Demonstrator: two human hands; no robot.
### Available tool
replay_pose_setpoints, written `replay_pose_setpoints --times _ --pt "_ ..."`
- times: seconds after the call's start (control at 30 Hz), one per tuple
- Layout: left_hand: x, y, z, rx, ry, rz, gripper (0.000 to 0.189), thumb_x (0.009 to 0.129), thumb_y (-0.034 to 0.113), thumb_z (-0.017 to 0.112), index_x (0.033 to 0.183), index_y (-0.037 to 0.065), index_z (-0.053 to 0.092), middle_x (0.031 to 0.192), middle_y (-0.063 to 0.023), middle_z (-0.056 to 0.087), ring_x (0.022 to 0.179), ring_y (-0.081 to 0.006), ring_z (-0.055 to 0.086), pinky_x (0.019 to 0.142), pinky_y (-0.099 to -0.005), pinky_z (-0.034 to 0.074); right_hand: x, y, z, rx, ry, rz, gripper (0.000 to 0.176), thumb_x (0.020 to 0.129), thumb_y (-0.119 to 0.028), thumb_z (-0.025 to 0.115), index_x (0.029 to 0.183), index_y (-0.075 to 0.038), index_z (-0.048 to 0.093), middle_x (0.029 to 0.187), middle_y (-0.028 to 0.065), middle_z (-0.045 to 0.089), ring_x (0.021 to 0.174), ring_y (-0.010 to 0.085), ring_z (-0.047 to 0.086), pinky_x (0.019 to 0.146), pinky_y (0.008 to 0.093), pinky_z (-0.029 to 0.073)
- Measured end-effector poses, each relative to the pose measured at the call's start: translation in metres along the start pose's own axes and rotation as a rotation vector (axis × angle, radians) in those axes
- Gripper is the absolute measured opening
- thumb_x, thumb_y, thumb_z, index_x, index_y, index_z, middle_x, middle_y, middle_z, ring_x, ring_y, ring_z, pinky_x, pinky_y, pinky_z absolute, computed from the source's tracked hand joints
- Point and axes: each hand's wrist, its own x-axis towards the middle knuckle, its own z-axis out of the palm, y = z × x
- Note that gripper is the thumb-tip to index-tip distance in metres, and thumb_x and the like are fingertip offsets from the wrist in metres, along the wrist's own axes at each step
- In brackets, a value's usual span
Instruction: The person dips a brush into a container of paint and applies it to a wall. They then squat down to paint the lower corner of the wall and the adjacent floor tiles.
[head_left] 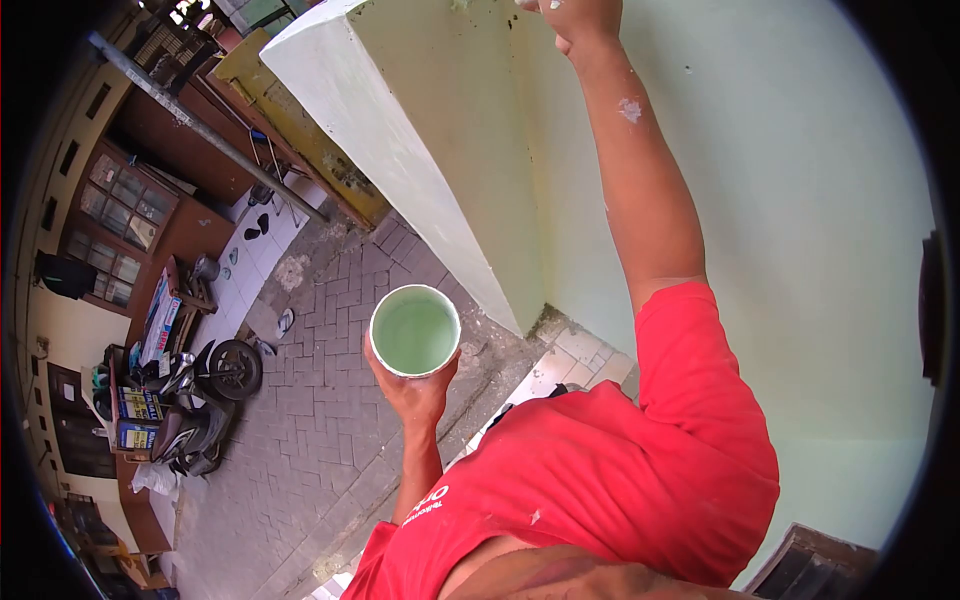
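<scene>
Two hands: our left hand [412, 392] wraps a round white cup of pale green paint [415, 331] above grey brick paving [320, 430], black motorcycle [205, 400] beyond; our right hand [582, 18], raised to the pale green plastered wall [790, 200], is cropped, grip unclear.

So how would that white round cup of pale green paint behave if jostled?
The white round cup looks fairly full of pale green paint, so it is probably heavy for its size and would slop with little tilt. The left hand grips it from below. It has no lid, so a knock may spill it.
</scene>
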Motion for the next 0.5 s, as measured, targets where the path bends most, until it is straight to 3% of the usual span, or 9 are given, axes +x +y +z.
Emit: replay_pose_setpoints --times 0.07,0.13,0.17,0.2,0.27,0.3,0.4,0.47,0.5 --pt "0.000 -0.002 0.000 0.004 0.000 -0.001 0.105 0.054 0.008 0.095 0.142 0.004 0.038 0.128 -0.0109 0.056 0.117 -0.0238 0.058 0.104 -0.0386 0.045 -0.005 -0.003 0.008 0.191 0.004 -0.021 0.015 0.094 -0.011 0.067 0.089 0.003 0.069 0.078 0.0117 0.072 0.061 0.0163 0.069 0.053 0.0253 0.055" --pt "0.000 -0.007 -0.003 0.050 -0.039 0.036 0.108 0.059 0.012 0.095 0.148 0.006 0.035 0.134 -0.0111 0.055 0.119 -0.0246 0.058 0.103 -0.0387 0.046 -0.026 0.010 0.012 0.567 0.002 0.077 0.015 0.095 -0.011 0.066 0.088 0.002 0.067 0.079 0.0126 0.072 0.061 0.0162 0.070 0.054 0.0262 0.056" --pt "0.001 -0.008 -0.003 0.055 -0.042 0.034 0.108 0.059 0.012 0.095 0.148 0.006 0.035 0.134 -0.0111 0.055 0.119 -0.0246 0.058 0.103 -0.0387 0.046 -0.047 0.033 0.016 0.586 -0.002 0.056 0.016 0.096 -0.011 0.066 0.088 0.003 0.067 0.080 0.0133 0.072 0.062 0.0167 0.070 0.055 0.0260 0.057" --pt "0.002 -0.009 -0.003 0.028 -0.046 0.025 0.108 0.059 0.012 0.095 0.148 0.006 0.035 0.134 -0.0111 0.055 0.119 -0.0246 0.058 0.103 -0.0388 0.047 -0.075 0.055 0.014 0.629 0.019 0.079 0.014 0.089 -0.012 0.070 0.089 0.001 0.064 0.081 0.0154 0.073 0.067 0.0247 0.073 0.062 0.0345 0.059" --pt "0.002 -0.006 -0.006 0.008 -0.054 0.015 0.108 0.059 0.011 0.095 0.148 0.007 0.035 0.133 -0.0111 0.055 0.119 -0.0245 0.058 0.103 -0.0389 0.047 -0.133 0.111 0.000 0.635 0.127 0.254 0.016 0.093 -0.006 0.069 0.102 0.002 0.059 0.088 0.0166 0.072 0.073 0.0266 0.074 0.063 0.0325 0.060" --pt "0.003 0.001 -0.007 0.021 -0.063 0.006 0.108 0.060 0.011 0.095 0.148 0.007 0.034 0.134 -0.0112 0.055 0.119 -0.0244 0.058 0.102 -0.0391 0.047 -0.162 0.139 -0.013 0.605 0.176 0.339 0.021 0.094 -0.010 0.070 0.105 0.002 0.058 0.086 0.0151 0.072 0.072 0.0254 0.074 0.061 0.0318 0.060" --pt "0.007 0.000 -0.013 0.056 -0.077 0.021 0.108 0.060 0.011 0.095 0.148 0.007 0.034 0.134 -0.0115 0.055 0.119 -0.0242 0.058 0.102 -0.0392 0.048 -0.239 0.222 -0.055 0.404 0.303 0.528 0.014 0.092 -0.007 0.070 0.098 0.003 0.061 0.083 0.0149 0.072 0.066 0.0220 0.073 0.058 0.0312 0.059" --pt "0.012 -0.006 -0.020 0.073 -0.093 0.053 0.108 0.060 0.011 0.095 0.148 0.007 0.033 0.134 -0.0116 0.055 0.119 -0.0241 0.058 0.102 -0.0392 0.048 -0.255 0.254 -0.081 0.296 0.332 0.579 0.013 0.091 -0.008 0.070 0.095 0.002 0.063 0.082 0.0140 0.073 0.065 0.0207 0.073 0.058 0.0315 0.058" --pt "0.012 -0.009 -0.023 0.055 -0.081 0.064 0.108 0.060 0.011 0.095 0.148 0.006 0.033 0.134 -0.0116 0.055 0.119 -0.0241 0.058 0.102 -0.0391 0.048 -0.254 0.263 -0.093 0.004 0.233 0.617 0.015 0.089 -0.013 0.071 0.089 0.001 0.065 0.080 0.0136 0.073 0.066 0.0221 0.073 0.060 0.0342 0.058"
